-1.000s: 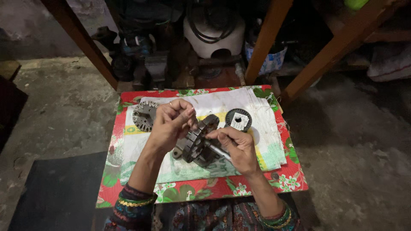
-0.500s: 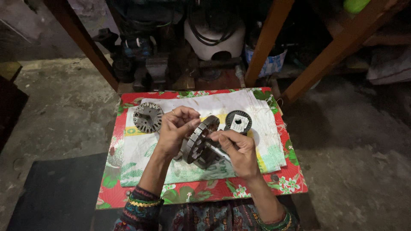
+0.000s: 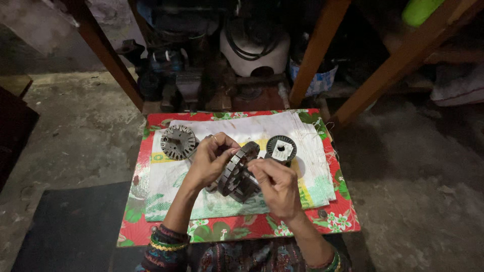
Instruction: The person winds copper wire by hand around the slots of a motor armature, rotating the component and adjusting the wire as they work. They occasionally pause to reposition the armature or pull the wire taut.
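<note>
Left hand (image 3: 209,161) grasps the slotted metal ring (image 3: 237,168) upright; right hand (image 3: 277,184), fingers pinched at its rim, should likely work gently, keeping the ring steady over the counter (image 3: 242,229).

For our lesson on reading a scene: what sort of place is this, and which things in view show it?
Probably a small repair workshop: both hands work a slotted metal ring, another slotted disc lies on the cloth-covered low table, and machine parts crowd beneath wooden beams.

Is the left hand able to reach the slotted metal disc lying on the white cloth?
Probably yes: the slotted metal disc lies uncovered just beside the left hand, but that hand holds the toothed ring.
</note>
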Action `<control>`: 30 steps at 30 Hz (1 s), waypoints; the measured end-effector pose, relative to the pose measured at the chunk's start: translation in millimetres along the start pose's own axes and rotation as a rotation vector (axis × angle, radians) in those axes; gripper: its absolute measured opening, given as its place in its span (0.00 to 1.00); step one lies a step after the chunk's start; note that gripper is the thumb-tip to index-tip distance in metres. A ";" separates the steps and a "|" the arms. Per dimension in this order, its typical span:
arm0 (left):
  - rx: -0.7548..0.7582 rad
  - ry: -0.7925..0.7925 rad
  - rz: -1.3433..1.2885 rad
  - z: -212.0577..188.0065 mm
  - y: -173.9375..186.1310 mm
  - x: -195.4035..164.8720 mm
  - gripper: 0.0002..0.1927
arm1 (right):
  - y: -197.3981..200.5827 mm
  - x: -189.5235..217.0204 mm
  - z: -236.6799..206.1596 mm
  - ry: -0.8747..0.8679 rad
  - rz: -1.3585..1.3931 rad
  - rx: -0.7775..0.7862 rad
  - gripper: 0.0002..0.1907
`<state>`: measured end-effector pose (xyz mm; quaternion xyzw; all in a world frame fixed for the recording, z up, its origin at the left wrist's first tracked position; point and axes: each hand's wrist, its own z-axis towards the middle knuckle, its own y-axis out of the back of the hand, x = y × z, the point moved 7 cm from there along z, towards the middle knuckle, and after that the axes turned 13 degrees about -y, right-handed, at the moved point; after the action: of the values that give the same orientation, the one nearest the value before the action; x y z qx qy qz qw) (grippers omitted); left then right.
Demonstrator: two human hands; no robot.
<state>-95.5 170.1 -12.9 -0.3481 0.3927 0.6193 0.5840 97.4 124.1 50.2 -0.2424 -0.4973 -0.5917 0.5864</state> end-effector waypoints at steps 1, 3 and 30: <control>-0.009 0.002 -0.006 -1.5 -0.1 0.6 0.03 | -0.4 5.6 -2.2 -0.008 -0.061 -0.024 0.12; -0.027 -0.036 -0.036 -5.3 -0.8 -1.0 0.04 | -0.6 16.6 -5.7 0.011 -0.151 -0.085 0.11; -0.127 0.115 -0.088 -8.9 -8.1 16.8 0.07 | 19.3 -28.1 21.3 -0.243 -0.057 -0.043 0.06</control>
<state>-89.0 169.8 -32.5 -0.4364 0.3697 0.5958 0.5638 114.6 158.9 39.8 -0.3108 -0.5585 -0.5850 0.4993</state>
